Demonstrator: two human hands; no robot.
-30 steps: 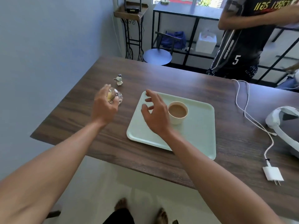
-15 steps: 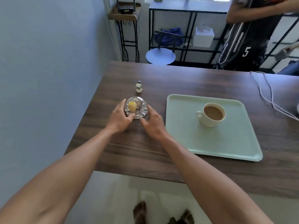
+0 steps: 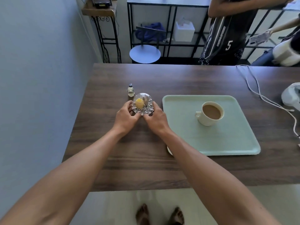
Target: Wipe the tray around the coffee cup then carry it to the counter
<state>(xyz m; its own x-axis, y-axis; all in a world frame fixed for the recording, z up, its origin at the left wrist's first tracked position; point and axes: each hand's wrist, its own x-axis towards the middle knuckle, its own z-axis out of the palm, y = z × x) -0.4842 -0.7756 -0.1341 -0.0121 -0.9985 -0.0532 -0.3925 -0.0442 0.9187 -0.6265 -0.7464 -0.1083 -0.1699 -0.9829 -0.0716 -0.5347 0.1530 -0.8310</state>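
A pale green tray [image 3: 227, 143] lies on the dark wooden table [image 3: 146, 168], right of centre. On it stands a cream coffee cup [image 3: 209, 115] full of milky coffee, handle to the left. Left of the tray, a cut-glass dish [image 3: 142, 104] with a yellow ball inside is tilted up toward me. My left hand [image 3: 126, 116] grips its left side and my right hand [image 3: 155, 116] grips its right side. No cloth is visible.
A small white figurine [image 3: 130, 92] stands just behind the dish. A white cable [image 3: 266, 99] and a white headset [image 3: 292, 96] lie at the table's right. A person [image 3: 227, 30] stands beyond the table by black shelving and a blue stool [image 3: 145, 53]. A wall runs along the left.
My right hand left the tray area and joined my left hand at the glass dish. Both hands now hold the dish, tilted up. The view shifted so the tray sits further right.
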